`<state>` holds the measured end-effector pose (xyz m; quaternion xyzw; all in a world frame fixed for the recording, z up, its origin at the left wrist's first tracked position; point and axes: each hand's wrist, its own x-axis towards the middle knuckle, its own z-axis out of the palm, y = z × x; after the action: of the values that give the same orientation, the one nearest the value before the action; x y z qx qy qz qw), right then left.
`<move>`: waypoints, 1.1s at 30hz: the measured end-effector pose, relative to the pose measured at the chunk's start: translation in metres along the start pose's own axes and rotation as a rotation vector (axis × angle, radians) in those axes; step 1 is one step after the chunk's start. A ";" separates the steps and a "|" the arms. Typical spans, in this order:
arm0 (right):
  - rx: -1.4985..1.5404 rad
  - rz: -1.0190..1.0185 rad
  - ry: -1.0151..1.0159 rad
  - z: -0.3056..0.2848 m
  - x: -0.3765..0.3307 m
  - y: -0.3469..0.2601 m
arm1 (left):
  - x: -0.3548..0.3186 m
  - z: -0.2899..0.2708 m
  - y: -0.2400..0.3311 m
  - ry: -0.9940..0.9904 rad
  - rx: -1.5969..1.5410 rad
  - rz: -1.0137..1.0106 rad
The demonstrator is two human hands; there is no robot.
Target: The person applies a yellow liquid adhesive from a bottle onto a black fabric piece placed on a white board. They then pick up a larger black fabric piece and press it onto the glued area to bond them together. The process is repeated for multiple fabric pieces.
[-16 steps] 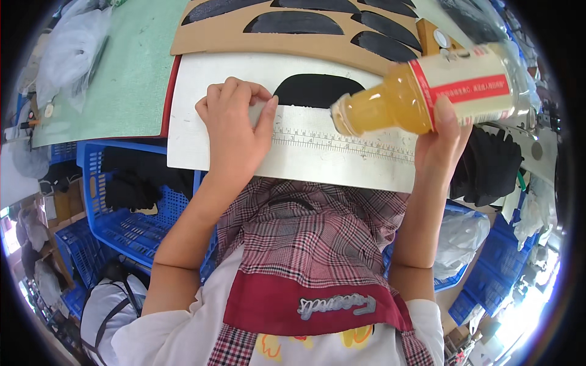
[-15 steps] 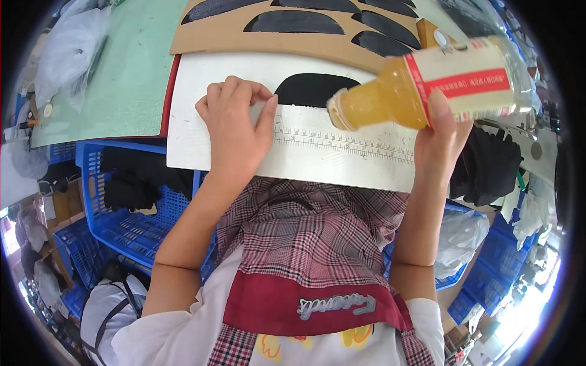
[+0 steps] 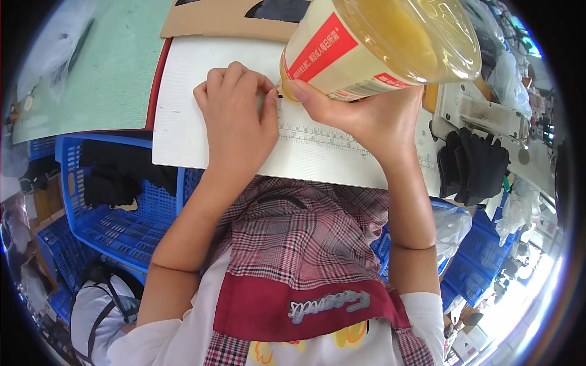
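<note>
Two fingertips of the left hand (image 3: 235,116), thumb and index, come close together at the eleven o'clock side of our view; whether anything lies between them, we cannot tell. The right hand (image 3: 381,125) grips a bottle (image 3: 326,52), thumb along its near side, the other fingers mostly hidden. We find the bottle at one o'clock, tilted over the white board (image 3: 183,122), its neck end down beside the left fingertips and its base toward us.

We judge the slant to be the main risk: if the cap is loose or missing, which we cannot see, the liquid could run onto the board and its ruler markings (image 3: 323,137). A slip of the right hand could also knock the neck into the left fingers, and the bottle's bulk blocks our view of that spot.

Yellow liquid shows inside the bottle. Farther out, at nine o'clock, a blue crate (image 3: 122,230) holds dark pieces (image 3: 110,186). Toward four o'clock we see more blue crates (image 3: 479,271) near a clear plastic bag (image 3: 452,232), its contents unclear to us.
</note>
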<state>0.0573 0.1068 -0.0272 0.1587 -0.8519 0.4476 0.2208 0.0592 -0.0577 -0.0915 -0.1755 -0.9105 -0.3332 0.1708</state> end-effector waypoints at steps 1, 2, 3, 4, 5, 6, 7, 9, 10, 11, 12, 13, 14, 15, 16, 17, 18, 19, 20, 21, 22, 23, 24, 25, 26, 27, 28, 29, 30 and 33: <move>-0.022 -0.005 -0.019 -0.002 0.000 0.000 | 0.000 0.001 -0.001 0.004 -0.001 0.003; -0.041 -0.011 -0.034 -0.003 0.000 -0.001 | 0.000 0.000 -0.001 0.006 0.002 0.009; -0.057 -0.049 -0.039 -0.004 -0.001 0.001 | 0.000 0.000 0.000 -0.002 0.006 0.003; -0.073 -0.087 -0.043 -0.006 -0.003 0.004 | 0.000 0.000 0.001 -0.010 0.011 -0.003; -0.089 -0.125 -0.046 -0.008 -0.004 0.007 | 0.000 0.000 0.001 -0.018 0.015 -0.007; -0.098 -0.147 -0.028 -0.013 -0.005 0.008 | 0.000 0.000 0.000 -0.016 0.017 -0.002; -0.106 -0.168 -0.010 -0.019 -0.006 0.009 | 0.000 0.000 -0.001 -0.014 0.018 0.004; -0.183 -0.138 0.029 -0.036 -0.012 0.014 | 0.000 -0.001 -0.001 -0.018 0.017 0.001; -0.217 -0.121 0.045 -0.045 -0.016 0.016 | 0.000 -0.002 -0.001 -0.024 0.018 -0.008; -0.222 -0.060 0.081 -0.055 -0.023 0.019 | 0.001 -0.002 -0.001 -0.028 0.017 -0.012; -0.224 0.001 0.114 -0.065 -0.029 0.023 | 0.001 -0.003 0.000 -0.030 0.019 -0.016; -0.277 0.026 0.118 -0.077 -0.033 0.026 | 0.001 -0.003 0.000 -0.032 0.021 -0.020; -0.329 0.052 0.127 -0.088 -0.039 0.031 | 0.001 -0.002 0.000 -0.036 0.025 -0.021; -0.380 0.076 0.130 -0.098 -0.042 0.034 | 0.001 -0.002 -0.002 -0.033 0.027 -0.016; -0.471 0.139 0.187 -0.106 -0.041 0.035 | 0.000 -0.002 -0.003 -0.029 0.028 -0.012; -0.463 0.140 0.226 -0.115 -0.042 0.037 | 0.001 -0.002 -0.003 -0.024 0.031 -0.006; -0.455 0.141 0.264 -0.119 -0.041 0.038 | 0.001 -0.003 -0.004 -0.027 0.029 -0.008; -0.359 0.136 0.287 -0.119 -0.038 0.036 | 0.000 -0.004 -0.004 -0.030 0.027 -0.010; -0.266 0.135 0.317 -0.116 -0.035 0.034 | 0.001 -0.003 -0.003 -0.036 0.024 -0.006; -0.165 0.097 0.320 -0.103 -0.029 0.030 | 0.001 -0.003 -0.003 -0.036 0.019 -0.003; -0.063 0.059 0.320 -0.090 -0.023 0.027 | 0.000 -0.003 -0.003 -0.035 0.014 0.000; 0.035 0.021 0.316 -0.076 -0.016 0.023 | 0.001 -0.003 -0.002 -0.033 0.005 0.001; 0.038 0.033 0.234 -0.061 -0.010 0.015 | 0.002 -0.004 -0.001 -0.043 0.009 -0.006; 0.042 0.042 0.148 -0.044 -0.003 0.008 | 0.001 -0.004 -0.001 -0.051 0.014 -0.017; 0.033 0.123 0.063 -0.032 0.000 0.007 | 0.001 -0.004 -0.001 -0.059 0.013 -0.025; 0.015 0.204 -0.019 -0.021 0.003 0.006 | 0.002 -0.003 0.001 -0.052 0.005 -0.020; -0.013 0.195 -0.065 -0.013 0.005 0.005 | 0.003 -0.003 0.003 -0.046 -0.004 -0.014; -0.036 0.165 -0.111 -0.009 0.006 0.004 | 0.002 -0.002 0.003 -0.037 -0.010 -0.016; -0.059 0.067 -0.110 -0.008 0.009 0.002 | 0.002 -0.001 0.003 -0.038 -0.004 -0.011; -0.117 -0.076 -0.071 -0.024 0.007 0.003 | 0.000 -0.001 0.002 -0.042 0.014 -0.007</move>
<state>0.0554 0.1277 -0.0133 0.1935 -0.8773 0.3825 0.2161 0.0598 -0.0569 -0.0900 -0.1782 -0.9169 -0.3235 0.1516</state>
